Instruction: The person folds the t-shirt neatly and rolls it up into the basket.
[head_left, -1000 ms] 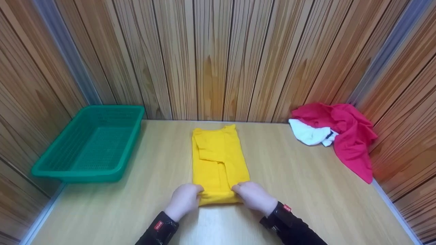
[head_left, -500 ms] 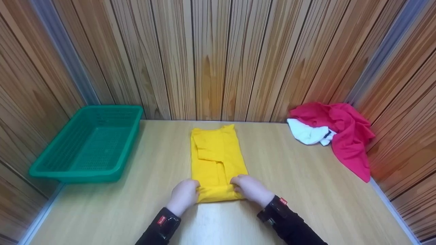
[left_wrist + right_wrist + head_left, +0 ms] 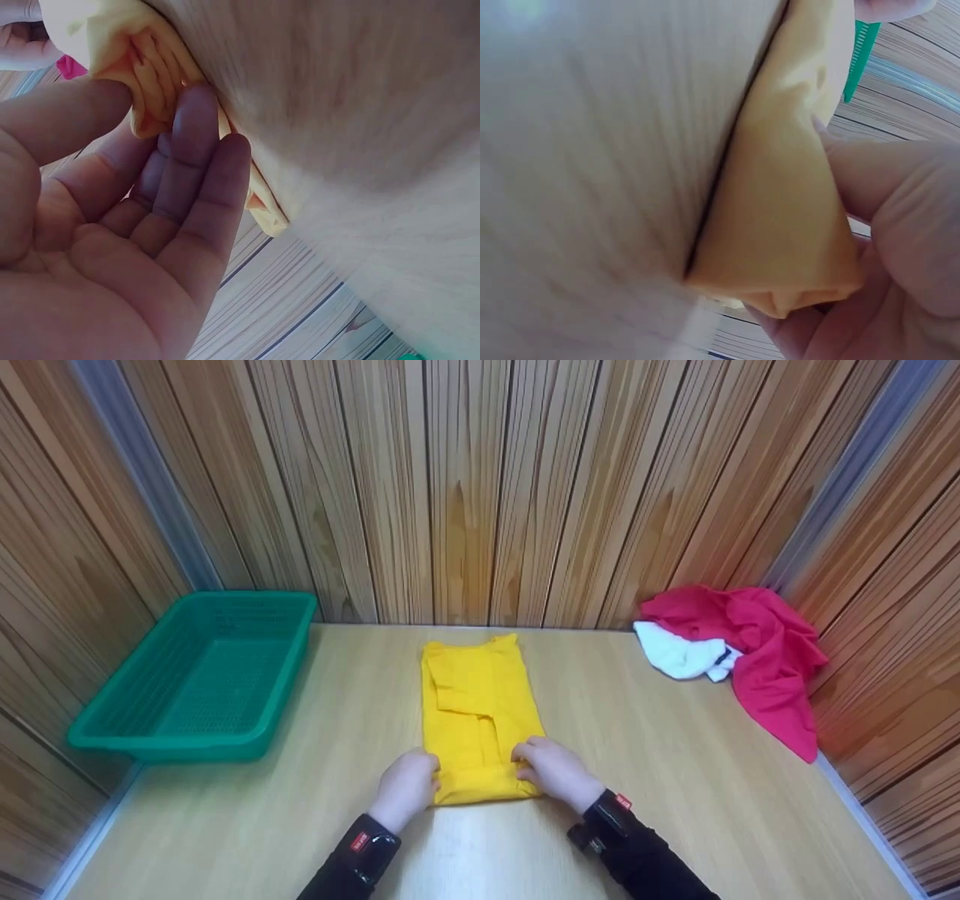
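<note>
A yellow shirt (image 3: pixel 465 682) lies folded into a long strip on the table, a sleeve-like flap on top and its near end rolled over. At the near left corner my left hand (image 3: pixel 407 789) pinches the roll. In the left wrist view, the thumb of the left hand (image 3: pixel 127 202) lies against the bunched layers of the yellow shirt (image 3: pixel 142 67), with the fingers at their other side. My right hand (image 3: pixel 559 774) holds the right end of the roll. The right wrist view has the right hand's thumb (image 3: pixel 877 172) on the shirt (image 3: pixel 780 195), its fingers partly hidden behind the cloth.
On the left stands a green plastic basket (image 3: pixel 262 735) with perforated walls. A crumpled red cloth (image 3: pixel 776 660) and a white cloth (image 3: pixel 682 654) lie in the back right corner. Wood-panelled walls (image 3: pixel 465 495) enclose the table (image 3: pixel 360 690) on the visible sides.
Both hands have moved slightly away from the table's near side, rolling the shirt's near end further over itself. The rolled band is broader now. Basket and other cloths stay put.
</note>
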Demonstrator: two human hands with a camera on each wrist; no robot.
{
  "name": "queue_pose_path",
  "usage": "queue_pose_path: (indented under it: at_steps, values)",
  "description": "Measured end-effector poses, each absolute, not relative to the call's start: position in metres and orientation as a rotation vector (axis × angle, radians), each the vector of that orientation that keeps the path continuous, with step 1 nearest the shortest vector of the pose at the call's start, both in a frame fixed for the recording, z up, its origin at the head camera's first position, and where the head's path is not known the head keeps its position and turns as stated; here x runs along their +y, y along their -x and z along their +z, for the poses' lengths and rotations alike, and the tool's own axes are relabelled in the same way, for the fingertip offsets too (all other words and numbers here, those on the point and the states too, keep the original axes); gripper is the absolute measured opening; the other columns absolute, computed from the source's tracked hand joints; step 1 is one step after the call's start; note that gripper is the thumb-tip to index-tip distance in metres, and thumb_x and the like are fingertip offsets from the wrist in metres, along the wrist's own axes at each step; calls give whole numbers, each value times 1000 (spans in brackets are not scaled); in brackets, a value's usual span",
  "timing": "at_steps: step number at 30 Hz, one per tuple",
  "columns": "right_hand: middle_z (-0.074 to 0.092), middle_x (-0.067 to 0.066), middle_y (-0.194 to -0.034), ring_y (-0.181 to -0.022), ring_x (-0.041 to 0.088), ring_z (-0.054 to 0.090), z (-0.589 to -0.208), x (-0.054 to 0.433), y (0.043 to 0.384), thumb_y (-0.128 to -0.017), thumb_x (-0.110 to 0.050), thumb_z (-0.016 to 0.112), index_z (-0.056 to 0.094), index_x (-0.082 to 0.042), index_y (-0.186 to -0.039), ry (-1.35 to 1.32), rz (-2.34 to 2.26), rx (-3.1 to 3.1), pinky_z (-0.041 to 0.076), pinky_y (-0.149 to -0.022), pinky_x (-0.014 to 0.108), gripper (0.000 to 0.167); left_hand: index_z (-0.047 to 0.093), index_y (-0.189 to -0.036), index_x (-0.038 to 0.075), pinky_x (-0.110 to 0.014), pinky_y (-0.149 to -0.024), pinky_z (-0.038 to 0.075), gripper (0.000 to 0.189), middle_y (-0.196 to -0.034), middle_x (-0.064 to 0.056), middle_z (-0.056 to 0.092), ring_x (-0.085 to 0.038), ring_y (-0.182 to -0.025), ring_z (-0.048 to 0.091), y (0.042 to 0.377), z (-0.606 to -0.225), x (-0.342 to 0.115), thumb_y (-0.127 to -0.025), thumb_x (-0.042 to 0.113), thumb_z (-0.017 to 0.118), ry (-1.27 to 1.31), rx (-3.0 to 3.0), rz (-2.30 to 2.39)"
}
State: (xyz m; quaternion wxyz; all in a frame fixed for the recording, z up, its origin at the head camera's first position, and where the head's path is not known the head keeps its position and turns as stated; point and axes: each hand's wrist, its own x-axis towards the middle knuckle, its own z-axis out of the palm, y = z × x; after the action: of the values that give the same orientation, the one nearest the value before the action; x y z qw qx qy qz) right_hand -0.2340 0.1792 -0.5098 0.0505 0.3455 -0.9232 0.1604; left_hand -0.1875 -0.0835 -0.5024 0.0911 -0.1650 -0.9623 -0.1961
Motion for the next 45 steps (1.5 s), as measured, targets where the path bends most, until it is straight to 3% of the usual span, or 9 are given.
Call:
queue_pose_path:
  at_steps: [10, 19, 29, 45]
  values:
    - [60, 5, -86, -78, 24, 59, -501, 177, 222, -84, -11, 76, 68, -7, -98, -1050, 292, -2725, 50, -66, 37, 17, 63, -74, 4, -41, -62, 49, 14, -71, -6, 56, -27, -68, 58, 188, -501, -82, -76, 2, 77, 482, -2882, -569]
    - [68, 11, -101, -92, 27, 65, -487, 169, 205, -86, -12, 74, 69, -2, -114, -1095, 256, -2618, 53, -81, 40, 31, 63, -72, 5, -41, -62, 49, 15, -70, -6, 56, -27, -67, 59, 189, -500, -82, -75, 2, 77, 471, -2877, -565]
    - [66, 3, -86, -79, 22, 62, -491, 160, 192, -78, -5, 77, 64, -7, -91, -1169, 223, -2531, 52, -70, 36, 18, 59, -68, 6, -41, -57, 46, 20, -67, -4, 53, -27, -64, 57, 190, -501, -82, -74, 2, 78, 481, -2870, -556]
    - [68, 3, -89, -80, 20, 64, -505, 158, 198, -78, 0, 74, 67, -7, -95, -1182, 159, -2547, 53, -70, 33, 20, 60, -68, 7, -41, -57, 48, 19, -68, -5, 54, -27, -64, 58, 189, -503, -83, -74, 4, 77, 485, -2856, -538]
